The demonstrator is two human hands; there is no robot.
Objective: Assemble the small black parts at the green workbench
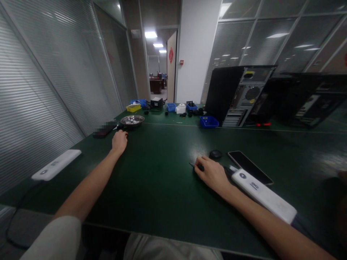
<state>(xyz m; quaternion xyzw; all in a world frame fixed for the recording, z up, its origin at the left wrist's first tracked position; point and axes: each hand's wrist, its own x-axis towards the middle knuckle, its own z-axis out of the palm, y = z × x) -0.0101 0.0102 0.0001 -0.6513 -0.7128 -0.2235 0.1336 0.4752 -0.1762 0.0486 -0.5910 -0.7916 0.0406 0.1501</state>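
Note:
My right hand (211,173) rests low over the green table (157,173), its fingers closed round a small black-handled tool (200,167) with a thin grey tip pointing left. Most of the tool is hidden by the hand. Just beyond it lies a black computer mouse (215,154). Farther forward on the left, my left hand (119,141) has its fingers curled in near the tabletop. Whatever they hold, if anything, is hidden. Right ahead of it stands a round metal bowl (132,120) with shiny contents that I cannot make out.
A white power bank (265,195) and a phone (251,167) lie beside my right forearm. Another white power bank (56,165) is at left. A blue bin (209,122) stands before a computer tower (238,95). Small trays and a white roll (180,108) line the back.

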